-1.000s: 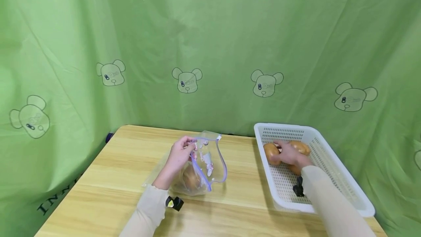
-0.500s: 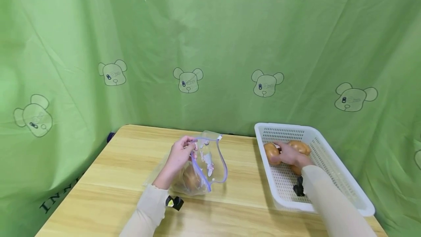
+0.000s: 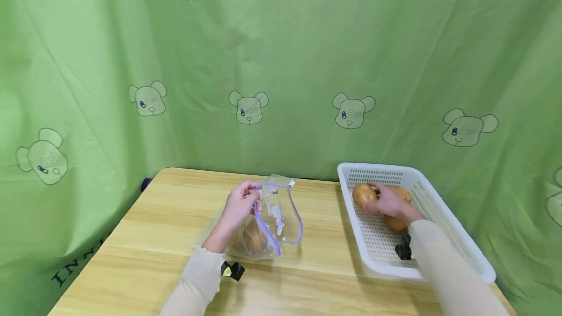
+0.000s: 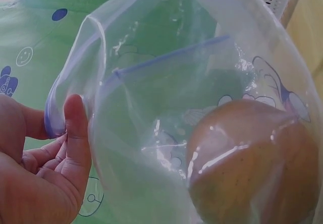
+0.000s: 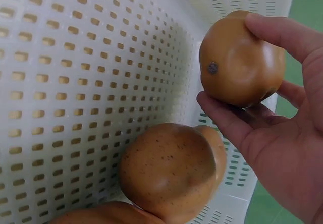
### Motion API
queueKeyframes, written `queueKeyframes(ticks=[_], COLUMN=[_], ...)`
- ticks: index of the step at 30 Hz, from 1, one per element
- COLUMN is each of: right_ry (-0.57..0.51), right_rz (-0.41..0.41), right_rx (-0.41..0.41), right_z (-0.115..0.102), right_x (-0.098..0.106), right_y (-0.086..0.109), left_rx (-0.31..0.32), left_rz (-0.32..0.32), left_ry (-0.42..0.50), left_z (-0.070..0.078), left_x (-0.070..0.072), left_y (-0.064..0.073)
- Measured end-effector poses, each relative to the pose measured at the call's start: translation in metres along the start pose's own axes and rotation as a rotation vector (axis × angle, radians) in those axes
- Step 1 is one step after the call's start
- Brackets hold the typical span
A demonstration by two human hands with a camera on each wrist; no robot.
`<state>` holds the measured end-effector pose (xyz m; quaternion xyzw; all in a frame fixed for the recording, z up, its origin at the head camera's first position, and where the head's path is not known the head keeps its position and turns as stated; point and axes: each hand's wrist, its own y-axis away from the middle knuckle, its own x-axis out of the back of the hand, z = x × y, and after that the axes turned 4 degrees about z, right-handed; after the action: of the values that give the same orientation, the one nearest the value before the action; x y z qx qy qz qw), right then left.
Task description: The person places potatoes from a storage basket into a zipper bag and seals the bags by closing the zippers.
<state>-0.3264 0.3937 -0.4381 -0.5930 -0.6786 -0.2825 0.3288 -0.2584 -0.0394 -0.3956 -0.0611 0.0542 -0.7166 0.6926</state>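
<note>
My left hand [image 3: 238, 208] pinches the purple zip edge of a clear zip-lock bag [image 3: 287, 213], whose mouth gapes to the right. Inside the bag lies an orange-brown round fruit [image 4: 252, 168], seen through the plastic in the left wrist view. Over at the white basket, my right hand [image 3: 390, 204] grips another orange-brown, lobed fruit [image 5: 239, 62] between thumb and fingers. It is lifted off the basket floor, near the left wall. Below it, more such fruits [image 5: 166, 168] rest in the basket, partly hidden by my hand in the head view.
The white perforated basket [image 3: 369, 257] stands at the right of the wooden table [image 3: 153, 228]. Behind the table hangs a green curtain [image 3: 290, 52] with bear prints. Black wrist cameras [image 3: 232, 270] are strapped to both wrists.
My right hand has raised the fruit slightly from the basket floor, uncovering more of the fruit beneath. The left hand and the bag have stayed put.
</note>
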Motion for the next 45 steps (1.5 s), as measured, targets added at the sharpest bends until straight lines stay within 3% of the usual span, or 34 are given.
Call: queueKeyframes(ticks=[6, 14, 21, 25, 32, 39, 45], right_ry=[-0.038, 0.001, 0.024, 0.028, -0.055, 0.096, 0.081], right_rz=[0.043, 0.064, 0.077, 0.068, 0.018, 0.055, 0.024], right_rx=[0.052, 0.138, 0.273, 0.339, 0.414, 0.593, 0.627], right_z=[-0.008, -0.030, -0.071, -0.098, -0.137, -0.163, -0.179], right_x=[0.005, 0.016, 0.018, 0.015, 0.002, -0.009, -0.021], right_y=[0.006, 0.015, 0.029, 0.040, 0.056, 0.065, 0.070], left_rx=[0.003, 0.013, 0.011, 0.008, 0.008, 0.006, 0.002], left_rz=[-0.007, 0.003, 0.011, 0.012, 0.007, 0.008, 0.012], left_ry=[-0.001, 0.008, 0.007, 0.009, 0.006, 0.007, 0.016], left_z=[-0.004, -0.006, -0.004, -0.004, -0.004, -0.003, -0.003], left_x=[0.000, -0.002, -0.004, -0.004, -0.006, -0.007, -0.009], left_y=[0.000, 0.000, 0.001, 0.000, -0.003, -0.004, -0.005])
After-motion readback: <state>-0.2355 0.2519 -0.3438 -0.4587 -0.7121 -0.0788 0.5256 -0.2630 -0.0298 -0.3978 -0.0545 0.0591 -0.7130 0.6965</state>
